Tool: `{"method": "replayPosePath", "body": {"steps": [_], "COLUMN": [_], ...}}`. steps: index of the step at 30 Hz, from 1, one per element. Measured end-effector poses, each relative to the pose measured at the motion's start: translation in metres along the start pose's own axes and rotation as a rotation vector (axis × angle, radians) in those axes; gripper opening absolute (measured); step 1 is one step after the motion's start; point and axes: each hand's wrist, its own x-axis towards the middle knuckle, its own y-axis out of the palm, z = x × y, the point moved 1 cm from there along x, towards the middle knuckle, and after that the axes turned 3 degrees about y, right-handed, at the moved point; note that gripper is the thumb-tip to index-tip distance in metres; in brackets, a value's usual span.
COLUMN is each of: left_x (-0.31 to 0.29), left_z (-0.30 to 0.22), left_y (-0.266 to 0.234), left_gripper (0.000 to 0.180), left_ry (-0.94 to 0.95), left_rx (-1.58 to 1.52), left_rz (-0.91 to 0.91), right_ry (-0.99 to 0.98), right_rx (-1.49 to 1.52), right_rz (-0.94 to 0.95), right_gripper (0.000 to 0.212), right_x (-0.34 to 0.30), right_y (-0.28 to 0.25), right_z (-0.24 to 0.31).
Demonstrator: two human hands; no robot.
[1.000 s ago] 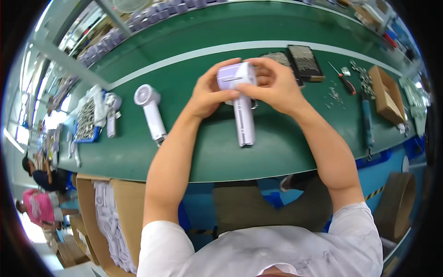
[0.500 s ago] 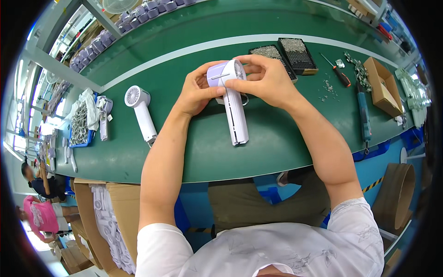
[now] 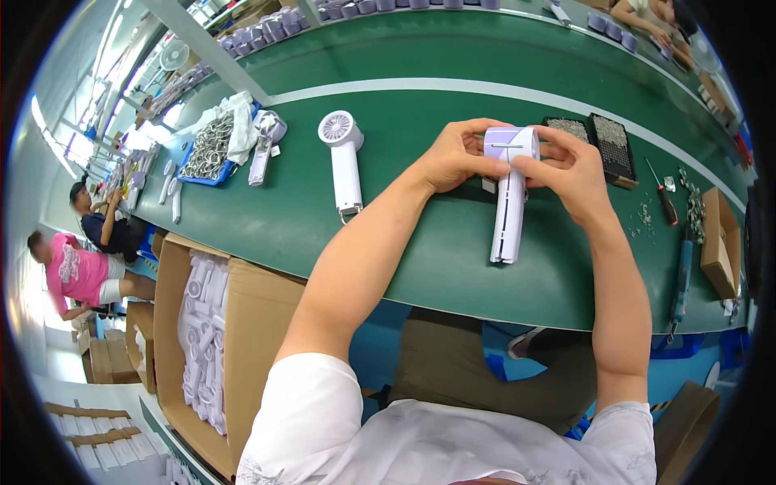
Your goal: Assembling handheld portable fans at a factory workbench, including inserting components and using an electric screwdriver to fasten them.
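Observation:
Between both hands is a white and lilac handheld fan (image 3: pixel 508 214), its head up and its handle slanting down toward me, with a dark seam along the handle. My left hand (image 3: pixel 454 158) pinches the left side of the fan's head with fingers and thumb. On the other side, my right hand (image 3: pixel 572 168) grips the head, its thumb near the neck. A second handheld fan (image 3: pixel 346 166) lies to the left with its round grille facing up and a metal loop at the handle's end. Farther left is another fan (image 3: pixel 260 158), partly opened or unassembled.
A blue tray (image 3: pixel 229 167) of metal rings stands at left, beside white handle parts (image 3: pixel 175 198). At right are black trays of screws (image 3: pixel 612 149), a screwdriver (image 3: pixel 668 205), an electric driver (image 3: pixel 683 279) and a cardboard box (image 3: pixel 719 242). A carton (image 3: pixel 250 347) of fan parts stands below the table edge.
The view has swung left, so the table's things sit farther right. Both hands still hold the fan, whose head has turned so its grille shows less.

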Motion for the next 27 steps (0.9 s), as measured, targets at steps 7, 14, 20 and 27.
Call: {"method": "replayPosePath", "body": {"steps": [7, 14, 20, 27], "left_x": [-0.003, 0.002, -0.005, -0.001], "left_z": [-0.001, 0.004, -0.003, -0.004], "left_y": [-0.002, 0.002, -0.004, 0.002], "left_gripper": [0.064, 0.061, 0.064, 0.072], "left_ry": [-0.012, 0.038, 0.015, -0.024], "left_rx": [-0.021, -0.065, -0.025, 0.036], "left_rz": [0.010, -0.004, -0.022, -0.039], "right_ry": [-0.012, -0.014, -0.032, -0.076], "right_rx": [-0.001, 0.032, -0.015, -0.033], "right_rz": [-0.008, 0.004, 0.041, 0.000], "right_gripper": [0.068, 0.066, 0.066, 0.070], "right_x": [-0.001, -0.004, 0.005, 0.003], "right_y": [0.002, -0.003, -0.001, -0.010], "right_z": [0.001, 0.005, -0.001, -0.002]}}
